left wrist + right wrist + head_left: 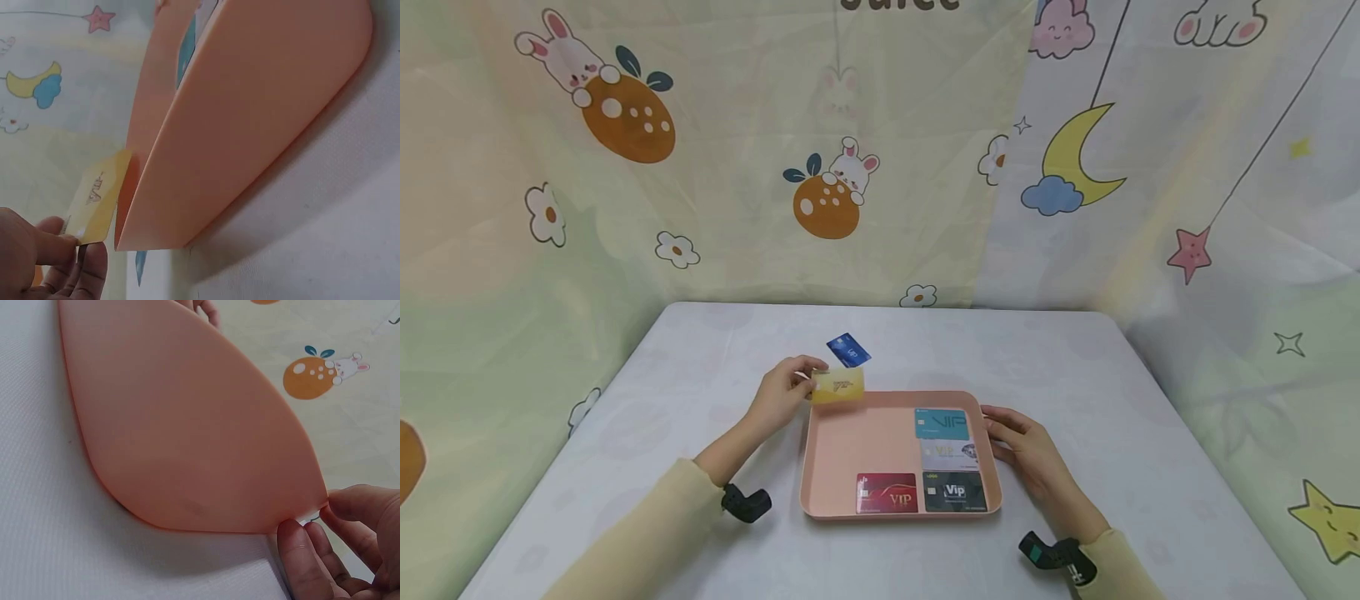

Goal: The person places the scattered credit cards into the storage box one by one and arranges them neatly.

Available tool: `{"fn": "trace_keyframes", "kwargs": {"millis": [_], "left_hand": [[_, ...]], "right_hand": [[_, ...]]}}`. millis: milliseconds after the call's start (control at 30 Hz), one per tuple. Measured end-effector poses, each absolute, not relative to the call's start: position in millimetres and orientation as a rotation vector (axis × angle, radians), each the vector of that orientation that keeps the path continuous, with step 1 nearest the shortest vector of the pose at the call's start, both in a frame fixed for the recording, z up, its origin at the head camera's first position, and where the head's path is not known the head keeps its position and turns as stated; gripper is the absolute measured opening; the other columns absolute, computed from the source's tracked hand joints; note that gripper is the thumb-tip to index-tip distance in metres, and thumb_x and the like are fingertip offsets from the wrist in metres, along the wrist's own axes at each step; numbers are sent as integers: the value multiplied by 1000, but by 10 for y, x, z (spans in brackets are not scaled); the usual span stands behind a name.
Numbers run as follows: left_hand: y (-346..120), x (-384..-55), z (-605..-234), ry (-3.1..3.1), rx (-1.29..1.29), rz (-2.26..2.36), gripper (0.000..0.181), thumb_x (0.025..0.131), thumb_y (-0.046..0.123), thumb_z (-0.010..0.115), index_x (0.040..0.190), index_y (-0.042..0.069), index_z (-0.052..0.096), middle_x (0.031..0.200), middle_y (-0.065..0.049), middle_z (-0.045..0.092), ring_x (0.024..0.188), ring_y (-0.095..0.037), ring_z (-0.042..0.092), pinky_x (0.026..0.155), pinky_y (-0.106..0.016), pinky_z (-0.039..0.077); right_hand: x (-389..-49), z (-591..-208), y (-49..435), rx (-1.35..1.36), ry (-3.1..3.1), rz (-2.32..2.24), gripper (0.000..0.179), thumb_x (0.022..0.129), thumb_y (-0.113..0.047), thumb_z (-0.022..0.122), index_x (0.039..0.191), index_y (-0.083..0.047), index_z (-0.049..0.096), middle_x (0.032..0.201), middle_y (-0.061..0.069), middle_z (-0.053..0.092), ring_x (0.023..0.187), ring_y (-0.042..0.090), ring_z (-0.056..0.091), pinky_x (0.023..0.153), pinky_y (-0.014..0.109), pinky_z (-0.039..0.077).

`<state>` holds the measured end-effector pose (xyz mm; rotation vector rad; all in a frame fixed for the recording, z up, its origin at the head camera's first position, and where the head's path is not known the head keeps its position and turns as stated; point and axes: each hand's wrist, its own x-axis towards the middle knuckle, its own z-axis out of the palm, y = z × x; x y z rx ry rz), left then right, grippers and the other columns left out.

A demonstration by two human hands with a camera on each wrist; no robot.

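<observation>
My left hand (784, 392) pinches a yellow card (838, 386) by its left end, over the far left corner of a pink tray (857, 442). In the left wrist view the card (100, 197) tilts beside the tray's rim. At the tray's far right corner, my right hand (1030, 454) holds the rim between thumb and fingers, clearer in the right wrist view. A teal VIP card (942, 423), a silver one (947, 454) and a dark one (955, 492) form a column on the tray's right side. Left of the dark card lies a red card (886, 493).
Beyond the tray a blue card (849, 350) lies on the white tabletop (730, 342). Black wrist cameras (747, 503) are strapped to both wrists. A printed cloth (737, 167) with cartoon figures hangs around the table.
</observation>
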<state>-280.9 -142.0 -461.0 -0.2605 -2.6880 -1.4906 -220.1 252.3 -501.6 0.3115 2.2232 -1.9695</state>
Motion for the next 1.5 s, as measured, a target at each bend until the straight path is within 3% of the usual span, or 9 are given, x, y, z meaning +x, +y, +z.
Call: {"fn": "trace_keyframes", "kwargs": {"millis": [133, 500, 1133, 1500], "left_hand": [[-1384, -2784, -4607, -2706, -269, -1474, 27, 98, -3, 59, 121, 8, 70, 113, -13, 63, 92, -23, 66, 79, -32, 60], [-1328, -2691, -4635, -2750, -251, -1518, 25, 97, 0, 63, 119, 10, 70, 113, -11, 65, 93, -22, 65, 81, -28, 59], [-1160, -2515, -4657, -2760, -404, -1522, 25, 94, -1, 69, 114, 13, 72, 100, -1, 67, 90, -18, 61, 80, -27, 58], [-1091, -2471, -4694, -2775, -464, -1516, 23, 92, 0, 72, 111, 13, 73, 102, -1, 70, 92, -16, 64, 83, -30, 57]], "right_hand": [[-2206, -5018, 2526, 323, 2216, -1971, 48, 103, -23, 65, 146, -6, 55, 142, 17, 59, 108, 14, 66, 87, 24, 59], [-2215, -5034, 2546, 321, 2208, -1972, 50, 102, -26, 67, 146, -6, 56, 143, 16, 59, 109, 15, 66, 88, 24, 59], [-2209, -5031, 2540, 318, 2197, -1987, 50, 102, -26, 67, 146, -6, 56, 142, 16, 59, 108, 15, 66, 88, 23, 59], [-2189, -5017, 2531, 292, 2205, -1992, 51, 103, -26, 66, 147, -5, 54, 143, 17, 58, 108, 14, 66, 88, 23, 59]]}}
